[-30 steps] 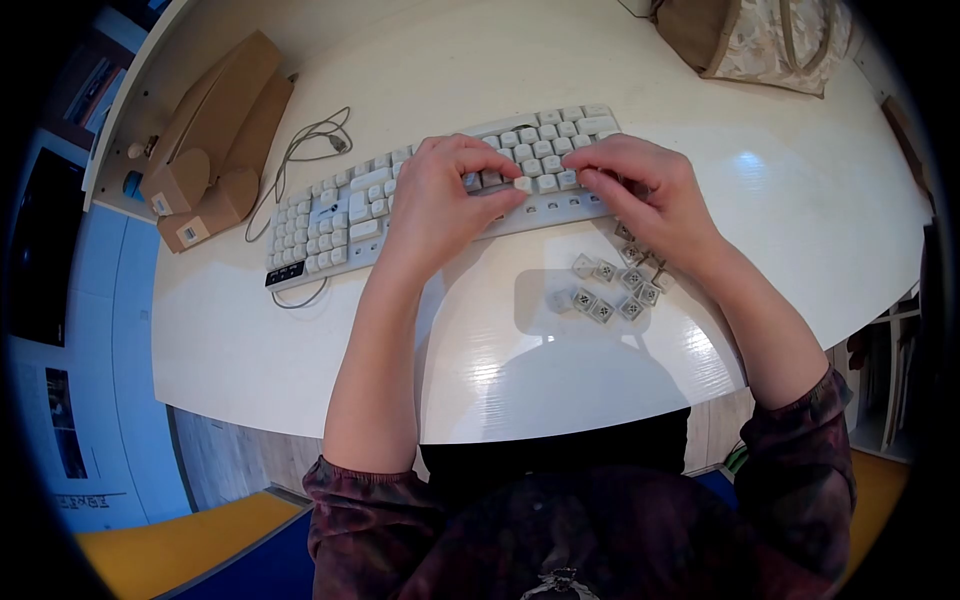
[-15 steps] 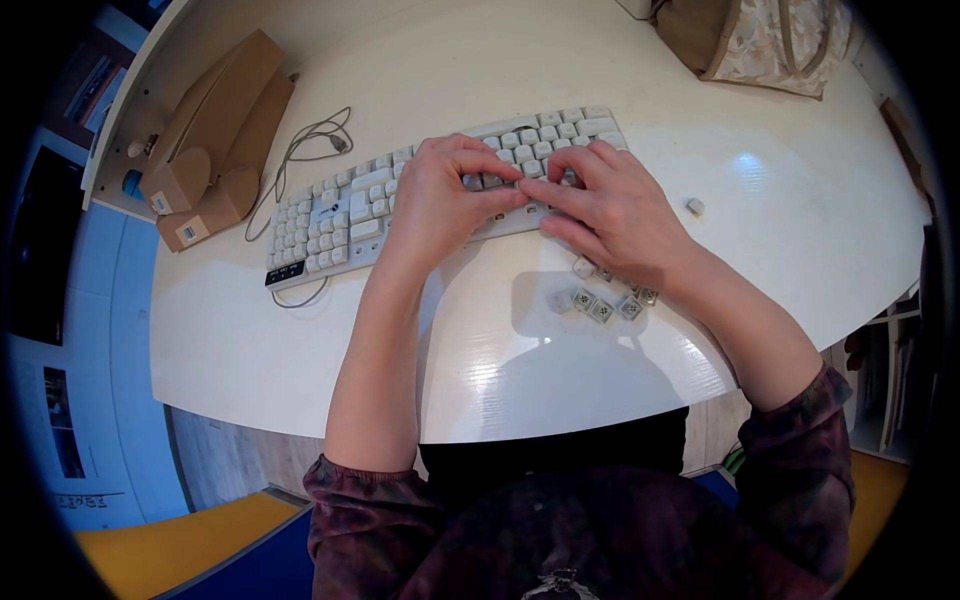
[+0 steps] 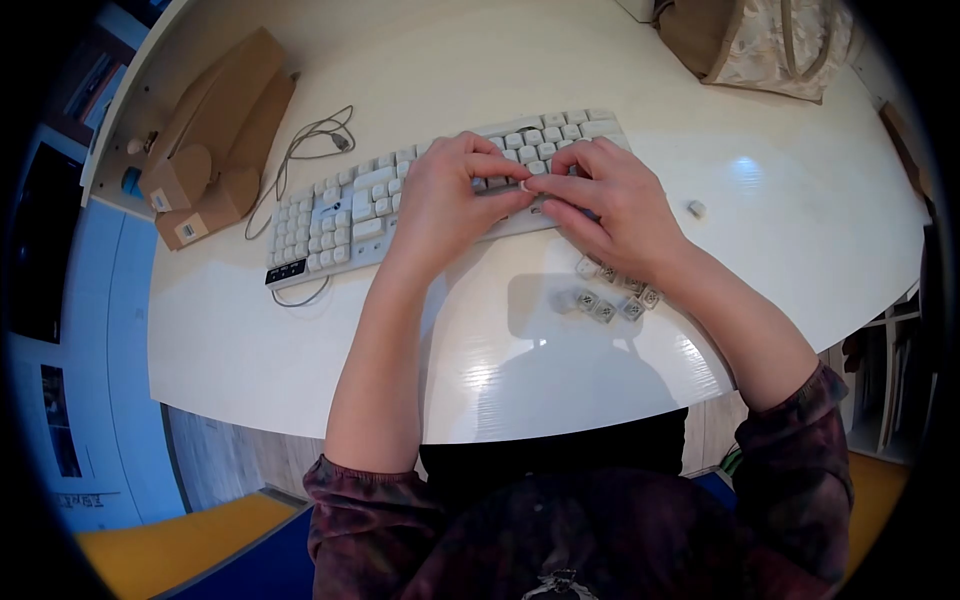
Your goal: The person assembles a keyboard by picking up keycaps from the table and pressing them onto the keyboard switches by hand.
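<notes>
A white keyboard (image 3: 368, 228) lies at a slant across the desk, with some keycaps off and bare switch spots along its near edge. Over its right half, my left hand (image 3: 450, 190) and my right hand (image 3: 610, 205) meet at the fingertips. Thumbs and index fingers are pinched together around something small and pale, perhaps a keycap, too small to make out. Several loose keycaps (image 3: 604, 312) lie on the desk below my right hand, some upside down. A single keycap (image 3: 696, 209) sits farther right.
On the white desk (image 3: 300, 370), a brown cardboard box (image 3: 215, 130) stands at the back left beside a coiled grey cable (image 3: 310, 135). A beige patterned bag (image 3: 765, 45) is at the back right.
Both hands have shifted very slightly to the right, still pinched together over the keyboard. My right fingers are drawn a little closer together.
</notes>
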`<state>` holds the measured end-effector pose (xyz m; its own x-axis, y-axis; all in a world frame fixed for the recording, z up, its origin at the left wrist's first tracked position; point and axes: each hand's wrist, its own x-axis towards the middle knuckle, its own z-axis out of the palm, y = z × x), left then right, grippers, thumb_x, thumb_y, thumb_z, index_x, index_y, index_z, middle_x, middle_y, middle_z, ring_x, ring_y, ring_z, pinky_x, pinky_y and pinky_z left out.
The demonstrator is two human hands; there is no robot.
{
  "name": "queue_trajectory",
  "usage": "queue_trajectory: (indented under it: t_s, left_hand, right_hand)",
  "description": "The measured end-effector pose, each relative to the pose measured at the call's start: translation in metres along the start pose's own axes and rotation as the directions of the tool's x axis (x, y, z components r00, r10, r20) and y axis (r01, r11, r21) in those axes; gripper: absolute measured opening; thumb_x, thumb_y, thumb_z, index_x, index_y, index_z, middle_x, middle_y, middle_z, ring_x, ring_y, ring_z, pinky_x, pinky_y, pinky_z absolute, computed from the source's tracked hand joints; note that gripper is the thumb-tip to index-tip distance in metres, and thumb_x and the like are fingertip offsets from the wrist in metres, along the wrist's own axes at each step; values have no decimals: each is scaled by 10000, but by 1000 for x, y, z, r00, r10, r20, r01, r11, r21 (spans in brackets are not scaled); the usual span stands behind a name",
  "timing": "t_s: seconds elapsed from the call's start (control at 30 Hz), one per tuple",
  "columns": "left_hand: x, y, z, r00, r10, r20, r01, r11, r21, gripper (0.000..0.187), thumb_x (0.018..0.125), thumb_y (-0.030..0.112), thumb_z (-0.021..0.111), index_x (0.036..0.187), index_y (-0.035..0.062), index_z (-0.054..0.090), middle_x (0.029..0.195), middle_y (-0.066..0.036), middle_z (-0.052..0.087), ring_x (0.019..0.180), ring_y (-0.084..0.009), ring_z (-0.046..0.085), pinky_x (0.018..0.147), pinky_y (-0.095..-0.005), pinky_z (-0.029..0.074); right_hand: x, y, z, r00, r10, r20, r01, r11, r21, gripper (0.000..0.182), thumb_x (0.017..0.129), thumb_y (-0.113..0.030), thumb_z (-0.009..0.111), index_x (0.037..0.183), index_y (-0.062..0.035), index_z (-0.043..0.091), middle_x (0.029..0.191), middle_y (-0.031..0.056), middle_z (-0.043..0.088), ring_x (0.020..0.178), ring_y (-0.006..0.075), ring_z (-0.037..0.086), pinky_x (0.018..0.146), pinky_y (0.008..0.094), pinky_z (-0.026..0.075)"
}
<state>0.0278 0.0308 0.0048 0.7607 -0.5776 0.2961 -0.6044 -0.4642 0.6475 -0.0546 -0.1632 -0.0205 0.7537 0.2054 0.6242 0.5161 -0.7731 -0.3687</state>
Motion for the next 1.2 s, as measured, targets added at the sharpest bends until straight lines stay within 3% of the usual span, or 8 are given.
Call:
queue_trajectory:
  t_s: [0.37, 0.67, 0.83, 0.87, 0.97, 1.07, 1.17, 1.2]
  left_hand:
    - [2, -1, 1, 997, -63, 39, 65, 997, -33, 219, 722, 78, 835, 933, 67, 778, 937, -10, 622, 911, -149, 584, 769, -272, 486]
    - [4, -1, -4, 988, -114, 100, 124, 987, -106, 156, 837, 78, 711, 988, 47, 732, 987, -24, 613, 948, -150, 573, 840, -282, 457]
    - [3, -7, 6, 998, -60, -27, 57, 992, -115, 200, 820, 123, 705, 1007, 52, 707, 918, -42, 665, 848, -189, 572, 763, -316, 475]
    - [3, -8, 7, 997, -21, -79, 12, 994, -107, 202, 805, 146, 708, 989, 63, 712, 886, -47, 688, 801, -216, 576, 733, -336, 486]
    - [2, -3, 4, 994, -111, -7, 109, 986, -129, 186, 867, 73, 686, 1046, 24, 677, 932, -21, 623, 925, -110, 551, 789, -259, 452]
    - [3, -2, 7, 989, -135, -61, 120, 970, -210, 184, 848, 70, 712, 1029, 42, 688, 908, -17, 618, 859, -111, 563, 765, -259, 456]
    - [5, 5, 1, 955, 269, -129, -268, 963, 25, 179, 823, 66, 739, 996, 44, 699, 865, -11, 621, 758, -117, 559, 711, -259, 462]
    - [3, 12, -1, 971, 238, -26, -239, 969, -57, 183, 811, 67, 747, 986, 42, 701, 864, -11, 627, 737, -121, 560, 700, -262, 464]
  right_hand:
    - [1, 1, 0, 999, -48, 2, 48, 998, -44, 177, 827, -164, 707, 991, -111, 747, 947, 40, 614, 890, 241, 584, 770, 377, 486]
    - [5, -4, -1, 998, -69, 16, 70, 992, -108, 114, 837, -156, 697, 920, -92, 742, 904, 30, 605, 855, 218, 581, 734, 359, 492]
    - [6, -2, -1, 997, -69, 22, 71, 992, -102, 93, 844, -159, 694, 883, -86, 735, 887, 29, 600, 841, 222, 576, 726, 366, 489]
    - [6, -3, 0, 998, -66, 13, 67, 994, -85, 95, 847, -161, 691, 886, -86, 735, 889, 33, 601, 846, 224, 578, 730, 367, 491]
    - [3, -2, -3, 999, -33, 0, 33, 999, -19, 115, 868, -167, 675, 910, -80, 737, 913, 47, 609, 863, 237, 589, 743, 366, 496]
    - [2, 1, -9, 996, 88, -12, -85, 982, 168, 157, 908, -171, 643, 966, -58, 737, 959, 72, 631, 870, 249, 608, 752, 349, 500]
    - [6, 4, -19, 958, 279, -68, -229, 884, 408, 195, 941, -167, 612, 1022, -33, 728, 963, 97, 653, 846, 236, 622, 746, 321, 495]
    - [9, 10, -23, 948, 300, -106, -226, 870, 438, 203, 947, -165, 606, 1035, -26, 724, 953, 101, 659, 832, 226, 623, 739, 313, 491]
